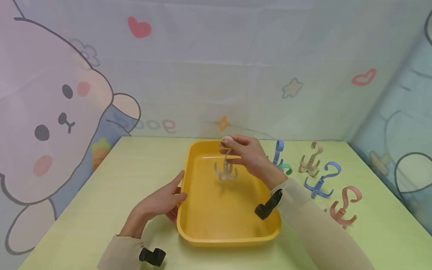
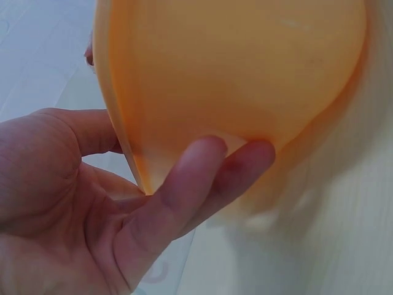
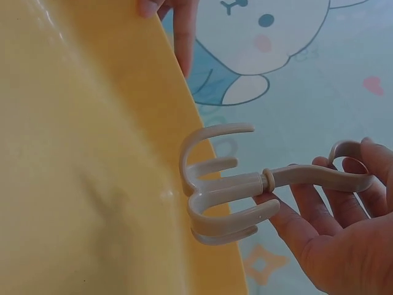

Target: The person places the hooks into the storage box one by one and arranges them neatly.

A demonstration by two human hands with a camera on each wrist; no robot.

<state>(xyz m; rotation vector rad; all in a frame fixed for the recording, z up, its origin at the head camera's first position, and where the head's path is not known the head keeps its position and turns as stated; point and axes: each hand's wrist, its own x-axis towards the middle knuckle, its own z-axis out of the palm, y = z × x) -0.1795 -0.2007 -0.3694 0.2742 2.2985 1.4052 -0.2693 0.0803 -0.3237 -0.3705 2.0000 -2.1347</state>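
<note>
A yellow tray [image 1: 202, 232] sits on the pale green table. My right hand [image 1: 248, 152] pinches the top of a grey multi-prong hook [image 1: 225, 170] and holds it hanging over the tray's far half. In the right wrist view the grey hook [image 3: 227, 196] has several curved prongs next to the tray [image 3: 80, 172], its stem between my right hand's fingers [image 3: 307, 215]. My left hand [image 1: 162, 202] grips the tray's left rim, thumb on top, fingers under the wall. The left wrist view shows those fingers [image 2: 202, 178] against the tray's underside [image 2: 233, 74].
Several more hooks lie on the table right of the tray: a blue one [image 1: 278, 150], a green one [image 1: 287, 168], a beige one [image 1: 312, 159], another blue [image 1: 322, 182] and a pink one [image 1: 344, 208]. A cartoon-printed cloth backdrop [image 1: 216, 67] rises behind the table.
</note>
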